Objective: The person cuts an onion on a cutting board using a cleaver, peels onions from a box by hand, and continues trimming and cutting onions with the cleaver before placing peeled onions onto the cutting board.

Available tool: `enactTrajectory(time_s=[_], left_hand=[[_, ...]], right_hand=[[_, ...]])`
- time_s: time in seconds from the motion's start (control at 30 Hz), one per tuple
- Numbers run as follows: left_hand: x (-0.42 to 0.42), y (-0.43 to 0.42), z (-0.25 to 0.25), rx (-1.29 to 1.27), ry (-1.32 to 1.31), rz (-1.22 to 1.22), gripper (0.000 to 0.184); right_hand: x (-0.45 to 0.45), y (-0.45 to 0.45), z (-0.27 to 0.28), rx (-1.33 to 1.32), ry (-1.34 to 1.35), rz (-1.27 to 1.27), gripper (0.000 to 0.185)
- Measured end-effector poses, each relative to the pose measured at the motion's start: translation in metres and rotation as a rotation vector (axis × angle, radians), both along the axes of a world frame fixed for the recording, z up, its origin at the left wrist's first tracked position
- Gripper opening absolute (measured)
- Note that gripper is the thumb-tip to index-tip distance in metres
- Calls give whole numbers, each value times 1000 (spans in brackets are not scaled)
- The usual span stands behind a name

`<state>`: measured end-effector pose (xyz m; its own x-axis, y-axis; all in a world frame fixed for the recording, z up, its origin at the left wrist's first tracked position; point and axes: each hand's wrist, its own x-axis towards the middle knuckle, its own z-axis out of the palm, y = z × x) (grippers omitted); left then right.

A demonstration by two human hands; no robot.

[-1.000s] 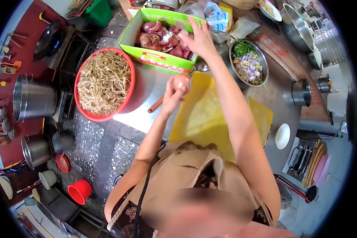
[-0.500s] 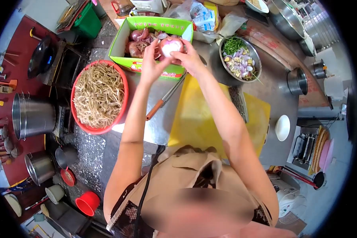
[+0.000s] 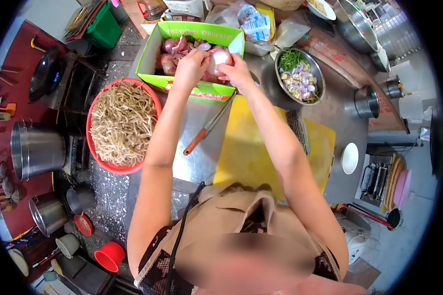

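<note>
My right hand (image 3: 237, 73) grips a partly peeled red onion (image 3: 220, 60) from its right side, over the green cardboard box (image 3: 150, 51). The onion shows a pale, shiny patch amid its purple-pink skin. At its left is my left hand (image 3: 192, 66), with fingers curled and pinched together; whatever they hold, if anything, is hidden. More red onions (image 3: 171, 45) and loose skins lie inside the box beneath both hands. Below the box, a tool with an orange handle (image 3: 196, 141) and a long metal part rests on the steel table.
A yellow cutting board (image 3: 241, 152) lies before me, with a dark ridged object (image 3: 298, 130) on it. To the right are a steel bowl (image 3: 321, 81) of chopped vegetables and a white bowl (image 3: 350, 158). A red basin (image 3: 89, 130) of pale, thin strips stands left.
My left hand has shifted from spread fingers at the onion's left to a curled pinch. The onion has turned slightly and moved a little right, still in my right hand.
</note>
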<state>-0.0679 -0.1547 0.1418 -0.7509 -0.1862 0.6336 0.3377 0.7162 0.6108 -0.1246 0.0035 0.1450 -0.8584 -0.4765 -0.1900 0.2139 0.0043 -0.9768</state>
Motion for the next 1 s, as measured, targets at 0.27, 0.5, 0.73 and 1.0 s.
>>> enactTrajectory(time_s=[0.27, 0.5, 0.73, 1.0], left_hand=[[-11, -23, -4, 66, -26, 58, 8], [-9, -57, -40, -569, -224, 341, 30], [12, -11, 40, 17, -221, -60, 32], [-12, -57, 31, 154, -214, -213, 13]], right_hand=[[-4, 2, -3, 9, 32, 43, 61], [-10, 13, -6, -72, -88, 172, 68], [-18, -6, -34, 118, 274, 167, 73], [-5, -25, -21, 99, 201, 100, 67]])
